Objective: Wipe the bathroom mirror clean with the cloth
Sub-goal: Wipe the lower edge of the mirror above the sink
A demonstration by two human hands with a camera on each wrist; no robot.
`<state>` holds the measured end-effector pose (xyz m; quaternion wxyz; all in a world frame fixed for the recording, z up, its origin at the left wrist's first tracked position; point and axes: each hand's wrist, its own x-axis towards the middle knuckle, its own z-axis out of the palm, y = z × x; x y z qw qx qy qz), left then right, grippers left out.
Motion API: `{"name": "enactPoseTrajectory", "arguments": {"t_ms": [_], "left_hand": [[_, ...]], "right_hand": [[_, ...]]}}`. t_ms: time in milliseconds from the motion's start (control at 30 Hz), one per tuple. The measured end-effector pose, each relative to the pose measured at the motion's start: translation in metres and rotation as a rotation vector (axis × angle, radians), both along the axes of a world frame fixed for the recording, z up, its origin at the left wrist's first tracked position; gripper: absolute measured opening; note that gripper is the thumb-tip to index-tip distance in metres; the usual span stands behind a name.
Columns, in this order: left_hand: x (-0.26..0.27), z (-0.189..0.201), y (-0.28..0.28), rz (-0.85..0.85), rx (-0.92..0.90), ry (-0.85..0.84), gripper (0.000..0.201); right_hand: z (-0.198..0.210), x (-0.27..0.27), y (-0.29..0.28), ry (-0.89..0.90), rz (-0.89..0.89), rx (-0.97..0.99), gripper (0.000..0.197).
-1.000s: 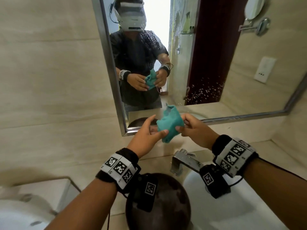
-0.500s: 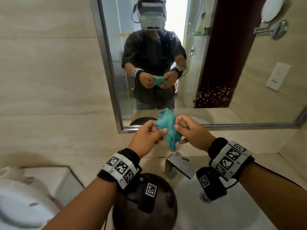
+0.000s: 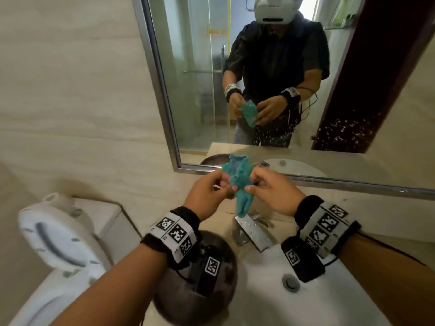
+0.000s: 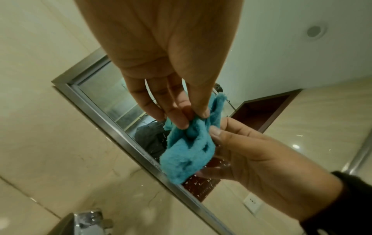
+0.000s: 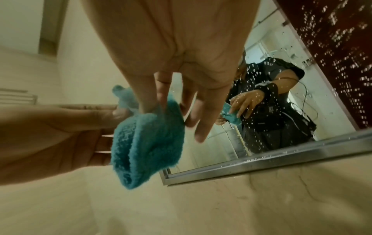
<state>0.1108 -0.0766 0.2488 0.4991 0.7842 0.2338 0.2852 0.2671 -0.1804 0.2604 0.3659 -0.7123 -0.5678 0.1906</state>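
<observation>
A small teal cloth [image 3: 241, 182] hangs bunched between both hands, just below the mirror's lower left corner. My left hand [image 3: 208, 192] pinches its left side with thumb and fingers; the right hand [image 3: 270, 189] pinches its right side. The left wrist view shows the cloth [image 4: 189, 143] pinched by my left fingertips [image 4: 182, 122]; the right wrist view shows the cloth [image 5: 147, 143] too. The steel-framed mirror [image 3: 294, 74] fills the wall ahead, with water droplets on its lower glass [image 5: 332, 47]. It reflects me holding the cloth.
Below the hands a chrome faucet [image 3: 253, 230] stands over the white sink [image 3: 270, 300]. A dark round bowl [image 3: 195, 288] sits left of the sink, and a white toilet tank [image 3: 63, 243] lies further left. Beige tiled wall [image 3: 70, 90] surrounds the mirror.
The view has shifted so the mirror sits further right and higher. Both hands still hold the cloth, which has been reworked and hangs lower and longer between them.
</observation>
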Motion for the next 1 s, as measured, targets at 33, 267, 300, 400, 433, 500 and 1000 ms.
{"name": "enactPoseTrajectory", "arguments": {"t_ms": [33,267,300,400,433,500,1000], "left_hand": [[-0.001,-0.001,0.0,0.025,0.039,0.017,0.012],[-0.019,-0.009,0.019,-0.001,0.118,0.345,0.019],[-0.021,-0.009,0.021,-0.033,0.095,0.425,0.018],[-0.021,0.001,0.022,-0.037,-0.002,0.453,0.051],[-0.02,0.007,0.02,-0.047,-0.026,0.395,0.064],[-0.013,0.018,0.014,-0.098,-0.098,0.279,0.073],[0.011,0.006,0.022,-0.106,-0.13,0.058,0.06]], "right_hand": [[0.0,0.001,0.001,-0.002,-0.044,0.017,0.023],[0.015,0.007,0.001,0.477,-0.214,0.035,0.015],[0.017,0.006,-0.001,0.511,-0.23,0.042,0.012],[0.023,0.006,-0.002,0.642,-0.282,0.05,0.011],[0.025,0.006,-0.002,0.677,-0.292,0.036,0.014],[0.028,0.004,0.0,0.699,-0.295,0.01,0.014],[0.026,0.005,-0.011,0.616,-0.17,-0.183,0.059]]}}
